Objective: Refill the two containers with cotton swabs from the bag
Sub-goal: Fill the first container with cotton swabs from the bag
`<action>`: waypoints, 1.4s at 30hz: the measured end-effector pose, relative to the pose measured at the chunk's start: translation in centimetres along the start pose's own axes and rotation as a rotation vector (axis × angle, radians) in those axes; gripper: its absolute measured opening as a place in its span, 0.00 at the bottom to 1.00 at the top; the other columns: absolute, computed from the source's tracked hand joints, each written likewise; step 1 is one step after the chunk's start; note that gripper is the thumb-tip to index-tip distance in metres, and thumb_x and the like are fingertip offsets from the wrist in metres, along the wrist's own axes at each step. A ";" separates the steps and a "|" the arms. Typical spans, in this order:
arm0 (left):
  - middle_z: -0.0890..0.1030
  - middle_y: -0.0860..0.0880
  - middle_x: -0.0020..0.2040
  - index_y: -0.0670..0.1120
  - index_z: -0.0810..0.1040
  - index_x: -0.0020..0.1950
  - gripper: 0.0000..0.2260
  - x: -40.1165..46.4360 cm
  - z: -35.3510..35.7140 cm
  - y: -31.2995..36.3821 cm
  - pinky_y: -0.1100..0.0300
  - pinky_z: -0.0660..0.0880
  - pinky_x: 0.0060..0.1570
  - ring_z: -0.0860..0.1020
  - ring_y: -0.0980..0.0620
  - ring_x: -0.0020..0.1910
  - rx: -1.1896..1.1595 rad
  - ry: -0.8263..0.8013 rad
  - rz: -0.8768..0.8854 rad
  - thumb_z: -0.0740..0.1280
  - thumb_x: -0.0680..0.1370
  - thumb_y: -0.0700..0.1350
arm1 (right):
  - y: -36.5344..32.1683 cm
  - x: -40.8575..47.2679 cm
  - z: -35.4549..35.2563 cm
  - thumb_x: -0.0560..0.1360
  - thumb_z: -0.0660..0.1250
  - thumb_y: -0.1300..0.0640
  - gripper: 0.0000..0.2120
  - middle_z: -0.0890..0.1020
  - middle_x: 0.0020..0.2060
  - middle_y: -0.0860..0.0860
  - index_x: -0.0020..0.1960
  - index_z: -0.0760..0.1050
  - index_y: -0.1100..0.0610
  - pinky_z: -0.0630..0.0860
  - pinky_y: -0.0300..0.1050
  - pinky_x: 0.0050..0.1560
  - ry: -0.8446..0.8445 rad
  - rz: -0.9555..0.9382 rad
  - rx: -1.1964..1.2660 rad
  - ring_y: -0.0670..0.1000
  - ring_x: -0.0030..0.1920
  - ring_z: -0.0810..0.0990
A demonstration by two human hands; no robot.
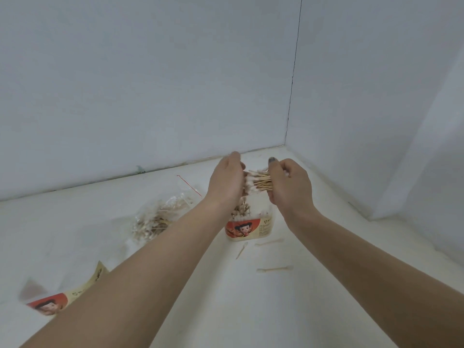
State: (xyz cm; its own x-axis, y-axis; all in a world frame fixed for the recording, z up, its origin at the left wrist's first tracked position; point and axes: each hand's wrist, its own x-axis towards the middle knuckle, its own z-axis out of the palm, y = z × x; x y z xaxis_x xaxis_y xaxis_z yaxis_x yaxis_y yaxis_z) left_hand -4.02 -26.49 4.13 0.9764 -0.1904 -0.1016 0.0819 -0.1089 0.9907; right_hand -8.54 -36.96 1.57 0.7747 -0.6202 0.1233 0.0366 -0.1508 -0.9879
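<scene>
Both arms stretched out: our right hand [288, 183] grips a bundle of wooden-stick cotton swabs [259, 181], left hand [227, 178] flat-palmed against the tips, over the swab-filled container [248, 224].

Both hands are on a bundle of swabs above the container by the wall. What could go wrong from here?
1. The right hand grips the bundle at one end only, the left hand against its tips; swabs may slip out, joining the loose swabs on the table.
2. The container already looks full, so more may spill over.
</scene>
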 end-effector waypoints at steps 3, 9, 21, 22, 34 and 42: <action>0.81 0.43 0.49 0.40 0.78 0.57 0.19 -0.4 -0.3 0.0 0.55 0.79 0.42 0.80 0.45 0.46 -0.385 -0.029 -0.224 0.54 0.85 0.53 | 0.0 -0.1 -0.3 0.82 0.60 0.48 0.16 0.74 0.31 0.51 0.42 0.71 0.59 0.71 0.46 0.35 0.000 0.064 0.065 0.49 0.28 0.71; 0.83 0.42 0.47 0.42 0.78 0.53 0.19 -1.1 1.4 0.2 0.56 0.78 0.42 0.82 0.46 0.39 -0.408 -0.107 -0.129 0.55 0.85 0.54 | -0.5 -1.2 0.4 0.82 0.60 0.50 0.11 0.80 0.36 0.50 0.50 0.75 0.56 0.73 0.45 0.32 -0.043 0.018 0.106 0.48 0.30 0.75; 0.79 0.48 0.40 0.45 0.75 0.44 0.12 -0.8 1.2 -0.4 0.53 0.72 0.39 0.77 0.49 0.38 0.080 -0.052 0.201 0.59 0.81 0.51 | -0.8 0.0 0.4 0.82 0.62 0.50 0.11 0.78 0.35 0.54 0.51 0.70 0.59 0.68 0.36 0.23 -0.079 0.059 0.112 0.46 0.21 0.72; 0.79 0.48 0.38 0.45 0.74 0.44 0.11 -0.7 1.0 -0.7 0.51 0.73 0.36 0.78 0.47 0.36 0.125 -0.055 0.258 0.60 0.81 0.50 | -0.7 0.1 0.4 0.82 0.62 0.50 0.11 0.79 0.35 0.54 0.50 0.70 0.59 0.68 0.37 0.24 -0.071 0.053 0.101 0.46 0.21 0.72; 0.76 0.47 0.39 0.43 0.71 0.48 0.10 1.0 0.3 -1.6 0.57 0.70 0.36 0.72 0.51 0.36 0.316 -0.136 0.330 0.54 0.83 0.44 | -0.5 1.7 0.5 0.81 0.64 0.53 0.12 0.79 0.30 0.54 0.44 0.73 0.60 0.74 0.44 0.29 -0.186 0.087 0.059 0.52 0.26 0.77; 0.81 0.49 0.51 0.47 0.74 0.56 0.14 1.4 -2.7 -2.5 0.50 0.77 0.53 0.81 0.50 0.48 0.361 -0.167 0.277 0.53 0.84 0.54 | 0.1 3.7 -1.9 0.80 0.64 0.49 0.13 0.81 0.35 0.51 0.43 0.74 0.57 0.75 0.42 0.30 -0.136 -0.156 -0.416 0.47 0.26 0.79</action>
State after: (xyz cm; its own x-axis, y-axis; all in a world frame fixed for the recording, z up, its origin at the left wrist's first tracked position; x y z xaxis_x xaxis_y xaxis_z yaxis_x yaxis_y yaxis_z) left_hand -2.29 -23.87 1.79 0.9039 -0.4106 0.1195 -0.2803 -0.3579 0.8907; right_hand -6.88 -40.74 2.11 0.8567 -0.4635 0.2263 -0.0762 -0.5476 -0.8333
